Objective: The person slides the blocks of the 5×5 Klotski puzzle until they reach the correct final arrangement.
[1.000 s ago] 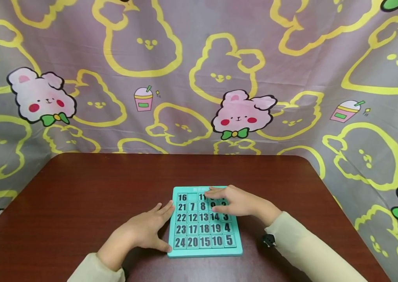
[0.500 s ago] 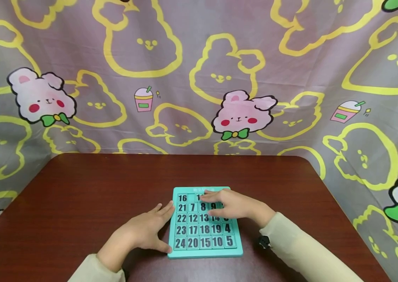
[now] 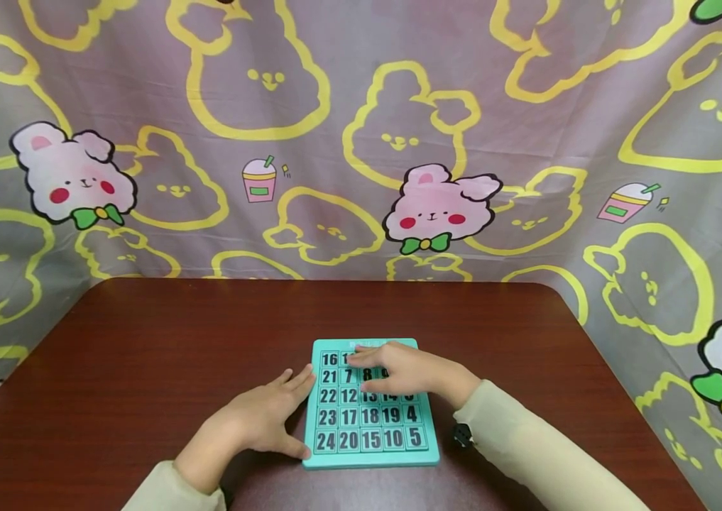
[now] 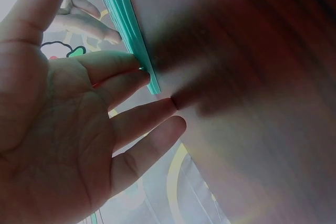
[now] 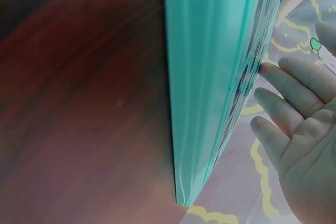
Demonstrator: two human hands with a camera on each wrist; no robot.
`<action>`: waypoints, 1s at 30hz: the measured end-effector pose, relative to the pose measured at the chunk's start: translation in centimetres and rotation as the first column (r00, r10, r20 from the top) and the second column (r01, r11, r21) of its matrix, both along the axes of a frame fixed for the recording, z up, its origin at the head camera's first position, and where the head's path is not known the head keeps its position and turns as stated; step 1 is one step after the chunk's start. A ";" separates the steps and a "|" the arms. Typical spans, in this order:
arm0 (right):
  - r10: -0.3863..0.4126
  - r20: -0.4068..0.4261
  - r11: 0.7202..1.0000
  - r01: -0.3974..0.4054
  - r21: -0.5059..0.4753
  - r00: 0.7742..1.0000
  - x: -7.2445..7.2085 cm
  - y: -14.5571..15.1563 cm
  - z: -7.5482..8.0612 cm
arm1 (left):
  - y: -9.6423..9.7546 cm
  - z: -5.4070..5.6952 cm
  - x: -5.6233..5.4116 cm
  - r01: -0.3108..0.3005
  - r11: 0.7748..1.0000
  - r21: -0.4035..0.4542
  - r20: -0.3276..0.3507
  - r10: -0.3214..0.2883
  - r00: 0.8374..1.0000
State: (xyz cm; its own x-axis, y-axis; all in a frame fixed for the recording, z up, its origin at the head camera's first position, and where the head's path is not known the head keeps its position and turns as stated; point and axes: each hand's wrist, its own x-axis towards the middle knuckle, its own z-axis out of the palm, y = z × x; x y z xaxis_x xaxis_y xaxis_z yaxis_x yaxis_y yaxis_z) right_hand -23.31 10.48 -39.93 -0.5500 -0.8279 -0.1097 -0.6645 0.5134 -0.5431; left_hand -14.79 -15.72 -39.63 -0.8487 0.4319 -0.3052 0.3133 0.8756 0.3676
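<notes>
A turquoise sliding number puzzle (image 3: 371,460) lies flat on the dark red-brown table, its square tiles printed with black numbers. My left hand (image 3: 265,419) rests along the puzzle's left edge, fingers spread and thumb at the near left corner. In the left wrist view, the fingertips (image 4: 137,61) touch the puzzle's turquoise side (image 4: 126,24). My right hand (image 3: 405,369) lies over the upper right part of the board, a fingertip at the top-row tile beside 16. Several tiles at the upper right are hidden under it. The right wrist view shows its fingers (image 5: 294,90) extended at the tile face.
The table (image 3: 207,319) stretches to a rounded far edge. Behind it and at both sides hangs a grey-pink curtain (image 3: 309,92) with yellow bear outlines and pink rabbits. A small black object (image 3: 463,434) shows at the right sleeve's cuff.
My right hand has moved left across the top row, and the 11 tile has slid left into the gap beside 16. The left hand has stayed in place.
</notes>
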 end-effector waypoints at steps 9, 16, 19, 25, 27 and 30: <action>-0.050 0.010 0.997 0.050 -0.052 0.999 0.0 1.5 0.0 | -0.1 0.1 0.0 0.016 1.000 0.011 -0.011 -0.016 1.000; -0.074 -0.009 0.995 0.073 -0.074 0.997 0.0 3.7 0.0 | -0.1 0.1 0.1 0.021 1.000 0.014 -0.009 -0.021 1.000; -0.084 -0.012 0.994 0.083 -0.076 0.996 0.1 4.4 -0.1 | -0.1 0.1 0.0 0.017 1.000 0.016 -0.006 -0.017 1.000; -0.108 0.005 0.991 0.108 -0.082 0.994 0.4 5.1 0.1 | -0.1 0.1 0.1 0.014 1.000 0.014 -0.004 -0.014 1.000; -0.112 0.004 0.990 0.112 -0.083 0.994 0.5 5.1 0.0 | -0.1 0.1 0.1 0.014 1.000 0.012 -0.005 -0.014 1.000; -0.115 0.003 0.991 0.115 -0.075 0.993 0.5 5.2 -0.2 | 0.0 0.1 0.1 0.014 1.000 0.012 -0.008 -0.014 1.000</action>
State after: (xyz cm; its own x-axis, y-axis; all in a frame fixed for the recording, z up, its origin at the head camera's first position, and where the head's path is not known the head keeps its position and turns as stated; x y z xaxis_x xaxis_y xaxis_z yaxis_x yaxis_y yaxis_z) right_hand -22.86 15.66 -40.10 -0.6420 -0.7652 -0.0486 -0.6043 0.5440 -0.5821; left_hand -14.69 -15.75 -39.50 -0.8447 0.4473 -0.2938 0.3285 0.8668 0.3753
